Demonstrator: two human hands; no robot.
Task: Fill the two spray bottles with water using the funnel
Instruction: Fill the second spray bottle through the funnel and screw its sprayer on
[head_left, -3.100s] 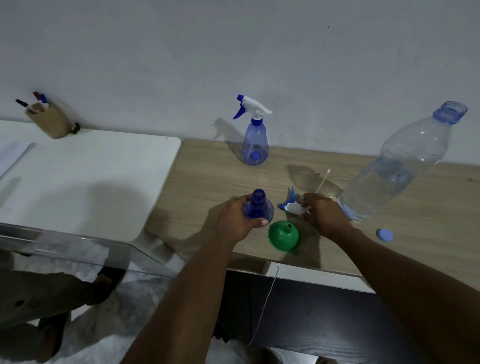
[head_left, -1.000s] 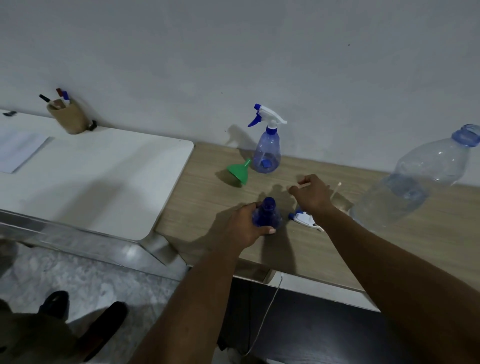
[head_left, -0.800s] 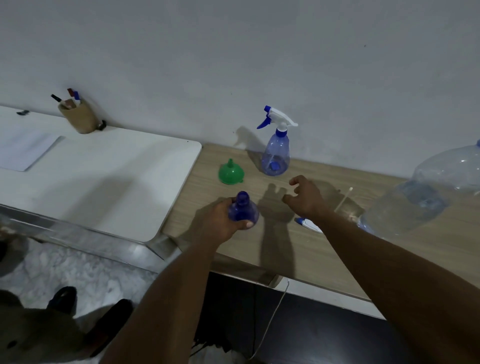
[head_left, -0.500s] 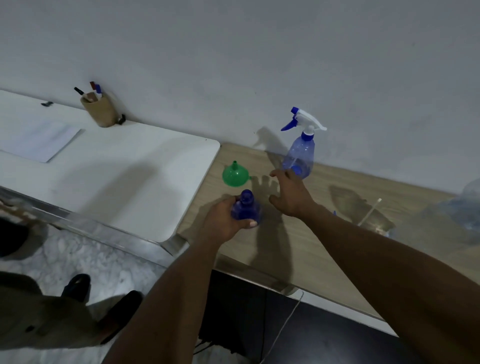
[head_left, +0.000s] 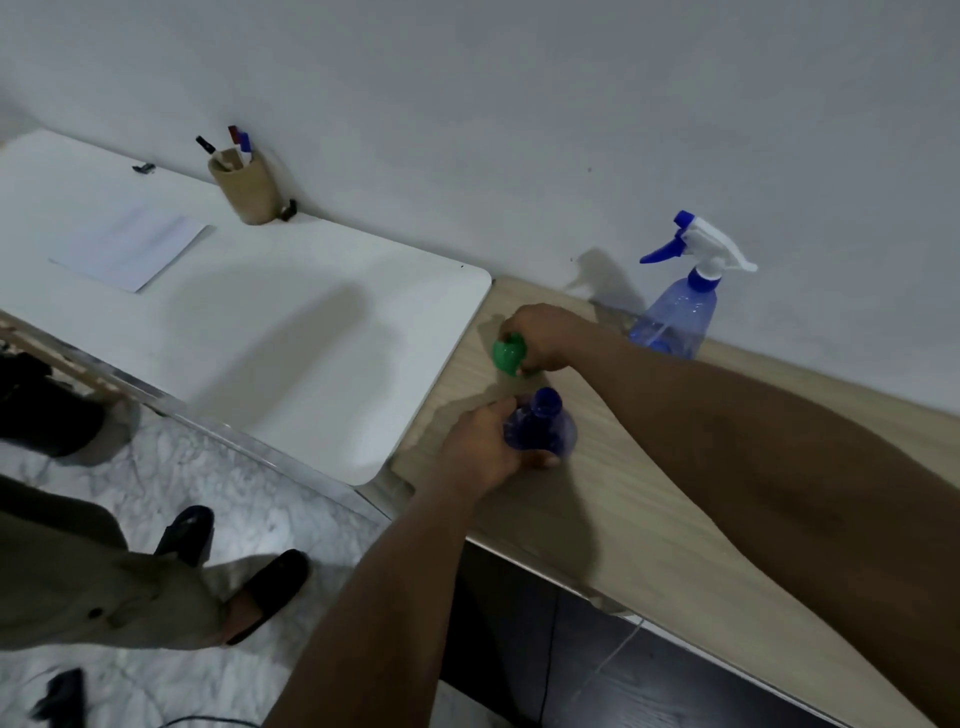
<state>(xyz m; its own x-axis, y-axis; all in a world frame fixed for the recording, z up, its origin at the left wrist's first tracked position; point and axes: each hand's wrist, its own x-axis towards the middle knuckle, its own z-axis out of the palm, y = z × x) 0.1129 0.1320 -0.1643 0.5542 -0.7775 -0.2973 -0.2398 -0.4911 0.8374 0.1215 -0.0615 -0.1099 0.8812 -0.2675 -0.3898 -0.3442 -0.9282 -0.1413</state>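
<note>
My left hand grips a blue spray bottle with no spray head, standing upright on the wooden table with its neck open. Just beyond it, my right hand is closed around the green funnel on the tabletop. A second blue spray bottle with its white and blue trigger head on stands at the back by the wall. The large water bottle and the loose spray head are out of view to the right.
A white desk adjoins the wooden table on the left, carrying a sheet of paper and a tan pen cup. A seated person's leg and black shoes are on the marble floor at lower left.
My right hand has reached left across the table and closed on the green funnel. The view has swung left, so the water bottle and loose spray head left the frame. My left hand kept hold of the open bottle.
</note>
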